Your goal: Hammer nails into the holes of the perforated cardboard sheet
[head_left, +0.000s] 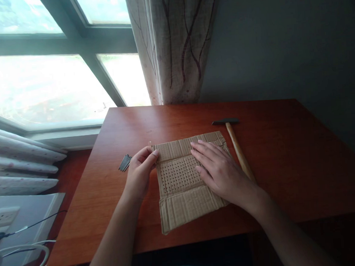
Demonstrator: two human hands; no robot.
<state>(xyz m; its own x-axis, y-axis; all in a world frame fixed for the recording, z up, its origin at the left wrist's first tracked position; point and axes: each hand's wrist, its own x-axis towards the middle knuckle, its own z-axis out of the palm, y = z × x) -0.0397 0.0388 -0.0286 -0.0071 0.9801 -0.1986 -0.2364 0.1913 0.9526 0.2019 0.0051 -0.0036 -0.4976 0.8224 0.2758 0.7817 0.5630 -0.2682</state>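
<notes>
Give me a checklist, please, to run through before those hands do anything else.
1. Left hand has the cardboard at its far left corner: ok, thumb on top.
2. Right hand is on the cardboard: ok, fingers spread over its right part.
3. Cardboard is within the table edges: ok.
4. Hammer is clear of the right arm: cannot tell, the handle's end is hidden.
5. Nails are together: ok, bunched beside the left hand.
</notes>
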